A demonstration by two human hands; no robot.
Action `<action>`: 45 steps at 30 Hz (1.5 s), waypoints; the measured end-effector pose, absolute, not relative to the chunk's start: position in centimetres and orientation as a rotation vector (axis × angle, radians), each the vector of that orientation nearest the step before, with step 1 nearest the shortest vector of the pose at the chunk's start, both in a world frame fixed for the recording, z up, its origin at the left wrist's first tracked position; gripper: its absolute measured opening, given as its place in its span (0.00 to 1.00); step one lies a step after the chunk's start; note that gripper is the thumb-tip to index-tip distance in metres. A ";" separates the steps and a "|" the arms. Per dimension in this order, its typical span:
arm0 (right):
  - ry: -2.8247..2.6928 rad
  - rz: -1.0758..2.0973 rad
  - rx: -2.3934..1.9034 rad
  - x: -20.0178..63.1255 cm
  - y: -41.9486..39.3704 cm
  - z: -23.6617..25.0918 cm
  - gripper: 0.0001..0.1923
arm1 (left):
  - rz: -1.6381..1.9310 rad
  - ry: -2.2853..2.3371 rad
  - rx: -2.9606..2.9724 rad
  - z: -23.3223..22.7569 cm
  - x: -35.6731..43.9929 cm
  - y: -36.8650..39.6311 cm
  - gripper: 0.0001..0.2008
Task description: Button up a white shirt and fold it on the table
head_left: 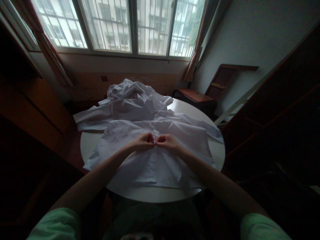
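Centrally, the fingertips of both hands are pinched shut on the front placket of a white shirt (130, 156), meeting almost tip to tip. The left hand (143, 142) and right hand (168, 142) are curled, knuckles up, resting on the cloth. The shirt is spread flat across the round table (217, 151), its hem at the near edge, its sleeves hung over the left and right edges. More white clothes (132, 90) are heaped at the far edge, under the window (117, 26). A wooden chair (212, 88) is seen beyond the table, by the wall.
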State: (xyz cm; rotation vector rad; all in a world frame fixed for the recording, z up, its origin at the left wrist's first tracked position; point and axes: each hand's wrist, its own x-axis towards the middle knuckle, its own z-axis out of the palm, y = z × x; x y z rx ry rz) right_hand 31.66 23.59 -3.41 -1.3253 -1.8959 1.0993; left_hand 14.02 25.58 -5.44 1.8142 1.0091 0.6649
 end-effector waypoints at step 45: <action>-2.081 1.254 -1.181 32.7 24.5 -3.9 0.09 | 0.675 1.075 1.851 -5.3 14.3 25.2 0.07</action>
